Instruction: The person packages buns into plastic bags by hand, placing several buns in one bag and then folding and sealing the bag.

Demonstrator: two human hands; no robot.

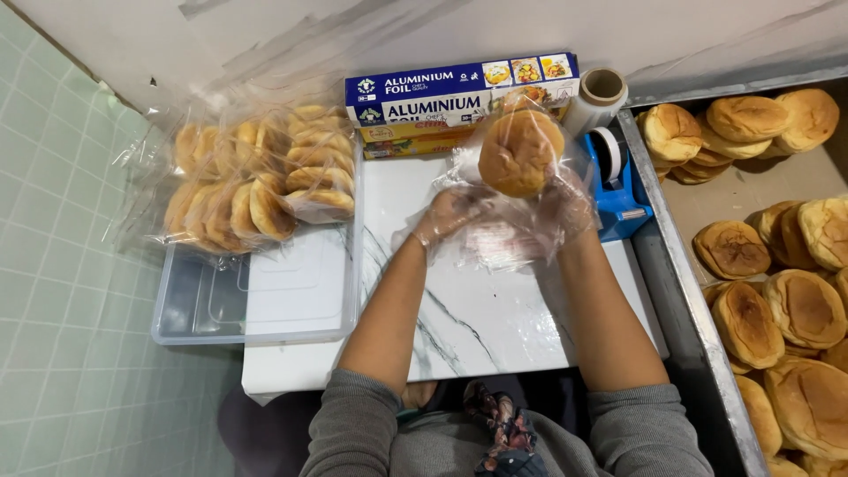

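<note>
Left hand [446, 216] and right hand [565, 208], both in thin clear gloves, grasp a transparent bag [503, 238] holding a round bun [519, 152] above the marble-patterned board [468, 309]. The bun shows its domed top toward the camera; being round, it has no evident long axis. Beyond stand foil boxes [459, 97], a film roll [599, 95] and a blue tape dispenser [614, 181]. The clear tub [203, 309] carries bagged buns [256, 177]; the metal tray [698, 309] holds loose buns [777, 300].

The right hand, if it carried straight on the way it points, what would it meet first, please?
Probably the foil boxes by the wall. The right hand points up-frame holding the bagged bun; the tape dispenser sits just beside that line. Depth is unclear.
</note>
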